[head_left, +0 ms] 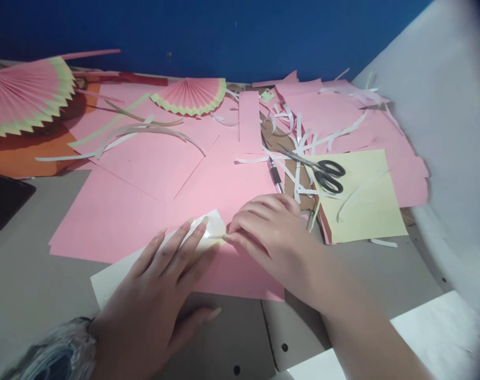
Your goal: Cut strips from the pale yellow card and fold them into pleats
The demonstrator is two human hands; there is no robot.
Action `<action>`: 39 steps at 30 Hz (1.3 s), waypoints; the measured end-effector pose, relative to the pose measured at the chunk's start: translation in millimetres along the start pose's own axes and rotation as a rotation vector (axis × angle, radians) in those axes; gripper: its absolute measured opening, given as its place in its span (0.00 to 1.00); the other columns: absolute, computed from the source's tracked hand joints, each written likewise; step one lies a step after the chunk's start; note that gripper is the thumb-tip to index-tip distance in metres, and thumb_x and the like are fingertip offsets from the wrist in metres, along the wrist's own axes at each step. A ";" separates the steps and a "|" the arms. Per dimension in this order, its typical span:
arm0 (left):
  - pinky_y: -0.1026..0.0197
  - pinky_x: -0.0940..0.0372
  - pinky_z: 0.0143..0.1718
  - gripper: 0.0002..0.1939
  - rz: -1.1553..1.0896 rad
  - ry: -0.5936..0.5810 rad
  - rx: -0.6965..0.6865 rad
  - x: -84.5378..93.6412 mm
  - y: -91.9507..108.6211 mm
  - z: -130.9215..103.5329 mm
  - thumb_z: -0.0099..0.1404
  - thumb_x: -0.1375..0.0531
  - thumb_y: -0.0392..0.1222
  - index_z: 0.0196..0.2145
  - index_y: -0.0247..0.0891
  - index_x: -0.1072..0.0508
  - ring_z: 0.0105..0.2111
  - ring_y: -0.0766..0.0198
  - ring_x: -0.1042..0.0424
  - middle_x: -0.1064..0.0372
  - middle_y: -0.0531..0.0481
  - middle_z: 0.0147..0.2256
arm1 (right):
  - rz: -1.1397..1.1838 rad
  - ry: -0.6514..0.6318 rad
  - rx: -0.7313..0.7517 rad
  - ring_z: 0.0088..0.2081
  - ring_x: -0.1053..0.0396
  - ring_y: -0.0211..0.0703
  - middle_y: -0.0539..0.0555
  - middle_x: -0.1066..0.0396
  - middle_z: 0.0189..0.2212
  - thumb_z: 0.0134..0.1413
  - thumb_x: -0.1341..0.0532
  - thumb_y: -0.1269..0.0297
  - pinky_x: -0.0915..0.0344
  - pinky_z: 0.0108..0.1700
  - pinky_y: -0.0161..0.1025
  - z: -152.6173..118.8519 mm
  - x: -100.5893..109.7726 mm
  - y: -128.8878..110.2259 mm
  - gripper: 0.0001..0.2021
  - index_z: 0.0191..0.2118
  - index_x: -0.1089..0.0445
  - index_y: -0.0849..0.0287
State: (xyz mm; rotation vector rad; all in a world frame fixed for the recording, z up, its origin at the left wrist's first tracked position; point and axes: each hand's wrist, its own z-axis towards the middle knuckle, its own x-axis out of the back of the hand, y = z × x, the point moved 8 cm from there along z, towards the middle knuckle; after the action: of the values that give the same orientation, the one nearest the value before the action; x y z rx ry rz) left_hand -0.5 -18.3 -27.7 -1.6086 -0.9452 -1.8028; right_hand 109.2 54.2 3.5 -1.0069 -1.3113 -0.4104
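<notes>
My left hand (pixel 156 279) lies flat with fingers stretched over a pale cream paper (pixel 111 277), pressing it down on pink sheets (pixel 220 179). The paper's far end has a glossy white patch. At that end, my right hand (pixel 275 237) pinches a thin yellowish tip, thumb and fingers closed together. Part of the paper is hidden beneath my left hand. Just beyond my right hand a pen (pixel 276 175) with a black grip rests near the pink sheets. Scissors (pixel 323 171) with black handles lie to the right, partly on a pale yellow sheet (pixel 366 211).
Two pleated pink fans, one large (pixel 22 95) and one smaller (pixel 190 95), stand at the back with yellow-green edges. White paper strips (pixel 297 137) are scattered at the back right. A dark flat object (pixel 5 203) sits at the left edge. A blue wall (pixel 224 37) closes off the back.
</notes>
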 end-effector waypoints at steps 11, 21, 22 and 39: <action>0.47 0.61 0.62 0.37 -0.020 0.044 0.011 -0.1 0.2 -3.2 0.63 0.48 0.59 0.63 0.36 0.47 0.64 0.48 0.57 0.61 0.42 0.66 | 0.037 0.060 -0.151 0.42 0.41 0.43 0.48 0.34 0.33 0.59 0.44 0.62 0.53 0.50 0.45 4.7 -9.4 5.6 0.07 0.30 0.36 0.56; 0.48 0.62 0.63 0.39 -0.039 0.067 0.021 0.9 -0.1 -2.6 0.62 0.48 0.61 0.63 0.32 0.46 0.63 0.50 0.52 0.56 0.44 0.65 | -0.017 0.126 -0.148 0.42 0.43 0.44 0.50 0.36 0.36 0.58 0.46 0.65 0.52 0.49 0.45 4.7 -12.9 8.2 0.06 0.31 0.36 0.57; 0.48 0.62 0.63 0.39 -0.045 0.068 0.022 0.6 0.0 -2.5 0.63 0.48 0.60 0.63 0.32 0.46 0.63 0.50 0.52 0.56 0.45 0.65 | -0.021 0.129 -0.143 0.42 0.43 0.43 0.50 0.36 0.36 0.58 0.46 0.66 0.52 0.49 0.45 4.4 -12.8 7.8 0.06 0.31 0.36 0.56; 0.49 0.63 0.64 0.39 -0.079 0.074 0.038 0.1 -1.7 -3.0 0.63 0.49 0.61 0.64 0.35 0.48 0.63 0.53 0.51 0.54 0.48 0.65 | -0.076 0.176 -0.113 0.40 0.41 0.42 0.48 0.34 0.34 0.56 0.44 0.69 0.51 0.49 0.45 4.3 -10.8 4.2 0.04 0.31 0.35 0.56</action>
State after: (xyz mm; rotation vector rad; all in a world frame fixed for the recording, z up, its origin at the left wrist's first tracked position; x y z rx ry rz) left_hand -3.7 -19.7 -27.9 -1.4900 -1.0161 -1.8721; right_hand 106.9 56.9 -8.4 -0.9928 -1.1807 -0.6228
